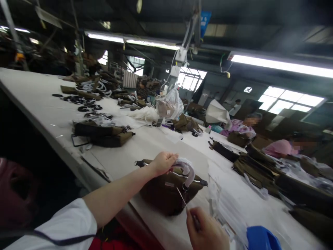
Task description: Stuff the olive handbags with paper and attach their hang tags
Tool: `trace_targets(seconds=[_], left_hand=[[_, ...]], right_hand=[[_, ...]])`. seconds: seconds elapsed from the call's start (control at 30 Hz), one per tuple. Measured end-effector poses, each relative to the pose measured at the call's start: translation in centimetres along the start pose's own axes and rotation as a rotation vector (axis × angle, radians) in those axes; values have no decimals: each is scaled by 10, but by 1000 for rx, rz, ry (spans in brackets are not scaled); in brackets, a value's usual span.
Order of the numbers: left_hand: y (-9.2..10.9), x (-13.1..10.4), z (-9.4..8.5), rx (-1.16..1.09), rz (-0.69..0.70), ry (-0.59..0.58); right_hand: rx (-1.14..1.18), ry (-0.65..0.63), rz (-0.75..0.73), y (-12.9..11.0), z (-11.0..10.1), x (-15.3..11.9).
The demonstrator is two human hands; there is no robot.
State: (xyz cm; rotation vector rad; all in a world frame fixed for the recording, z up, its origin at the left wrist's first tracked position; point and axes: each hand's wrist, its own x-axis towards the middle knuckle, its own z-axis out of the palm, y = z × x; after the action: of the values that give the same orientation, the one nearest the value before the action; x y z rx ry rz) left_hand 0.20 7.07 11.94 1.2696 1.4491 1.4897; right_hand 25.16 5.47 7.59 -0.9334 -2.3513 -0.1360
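A dark olive-brown handbag (166, 191) stands on the white table right in front of me. Its curved handle (191, 170) is wrapped in whitish film. My left hand (164, 162) is closed around the far part of that handle, above the bag. Lower and to the right, my right hand (206, 229) grips a thin, pale, pointed tool (182, 197). The tool's tip reaches up in front of the bag, close to the metal ring (185, 187) at the handle's end. Whether it touches the bag I cannot tell. My fingers hide the tool's other end.
Dark bags (104, 133) lie on the left, with black straps (88, 100) beyond. A plastic-wrapped bundle (170, 106) is by a post. More olive bags (257, 170) line the right, near two people (281, 148). A blue object (262, 238) sits by my right hand.
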Motion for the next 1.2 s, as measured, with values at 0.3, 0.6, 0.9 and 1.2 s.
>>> trace_targets(seconds=[0.3, 0.6, 0.9, 1.2], left_hand=[[8, -4, -1, -54, -170, -169], [13, -2, -1, -80, -186, -254], [25, -5, -6, -23, 77, -87], [34, -17, 15, -206, 93, -128]], right_hand=[[-254, 237, -137, -31, 23, 85], [-122, 14, -253, -20, -3, 83], [200, 96, -155, -7, -49, 84], [608, -30, 112, -16, -26, 132]])
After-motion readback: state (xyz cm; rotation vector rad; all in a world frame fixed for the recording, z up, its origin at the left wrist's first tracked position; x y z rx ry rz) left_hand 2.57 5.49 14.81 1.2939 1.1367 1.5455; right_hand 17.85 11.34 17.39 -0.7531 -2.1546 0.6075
